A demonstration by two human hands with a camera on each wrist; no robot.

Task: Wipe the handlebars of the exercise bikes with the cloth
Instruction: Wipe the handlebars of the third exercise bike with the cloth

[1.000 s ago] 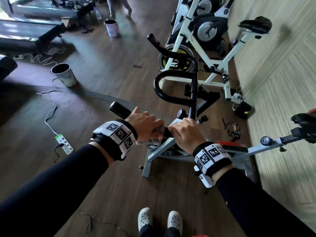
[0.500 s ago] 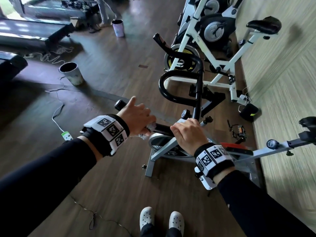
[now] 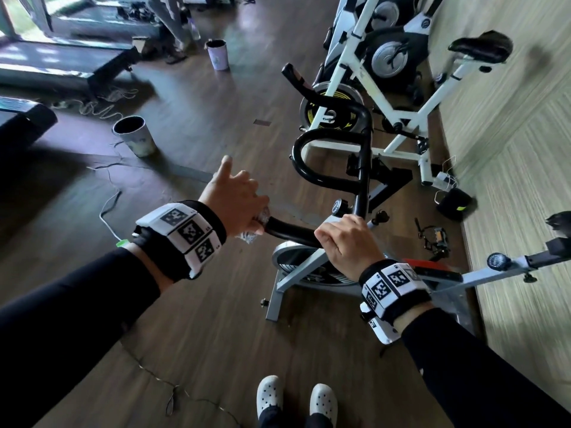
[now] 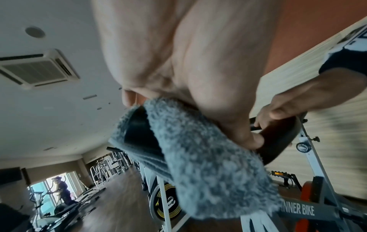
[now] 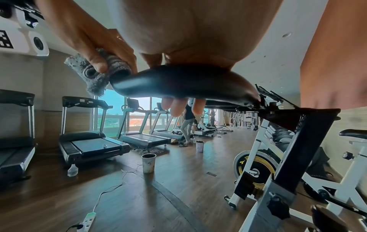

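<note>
- Head view: a gym with a dark wood floor [image 3: 191, 319], treadmills along the far side and a row of exercise bikes by the pale wall. The left hand [image 3: 236, 200] is wrapped over the cloth [image 3: 255, 231] at the outer end of the near bike's handlebar [image 3: 290, 230]; only a small tuft of cloth shows under the hand. The right hand [image 3: 346, 244] grips the same bar nearer the stem, with nothing else in it. I judge the wipe to be at this bar's tip, with the looped front part and the next bike's handlebar [image 3: 312, 88] likely still to do; nothing shows which surfaces are clean.
- Left wrist view: the grey cloth [image 4: 208, 157] is rolled around the black bar end [image 4: 139, 130], with the thumb and fingers [image 4: 244, 135] curled round it. The palm fills much of the frame, and the edges are smeared by motion.
- Right wrist view: the right hand's fingers [image 5: 178, 105] curl under the handlebar [image 5: 178, 84], and beyond them the left hand [image 5: 95, 47] clasps the cloth [image 5: 95, 78] at the tip. The bar's far loop is cut off here.
</note>
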